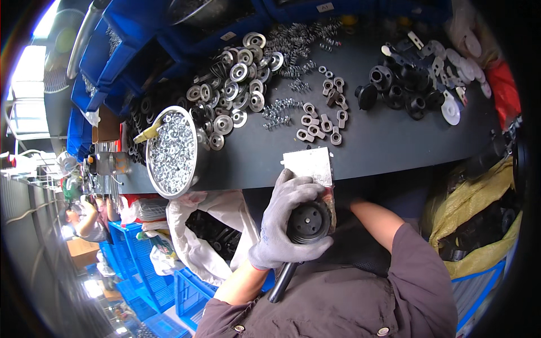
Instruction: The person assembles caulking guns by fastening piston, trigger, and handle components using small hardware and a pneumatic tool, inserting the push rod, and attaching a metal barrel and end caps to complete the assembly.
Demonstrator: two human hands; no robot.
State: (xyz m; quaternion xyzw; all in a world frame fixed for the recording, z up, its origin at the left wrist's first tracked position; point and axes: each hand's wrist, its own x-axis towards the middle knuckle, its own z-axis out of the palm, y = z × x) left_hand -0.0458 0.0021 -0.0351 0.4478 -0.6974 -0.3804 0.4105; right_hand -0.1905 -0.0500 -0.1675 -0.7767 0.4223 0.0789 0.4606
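Observation:
My left hand, in a grey glove, is wrapped round a black round part with a ribbed rim and small holes in its face. A black rod sticks out below the hand toward my body; whether it joins the round part is hidden. Just beyond my fingers, a white-topped block projects at the bench's front edge. My right forearm reaches into the shadow under the bench edge, where the right hand is hidden.
On the dark bench lie metal discs, springs, small lugs and black fittings. A bowl of small metal parts overhangs the front edge. Sacks flank me. Blue bins line the back.

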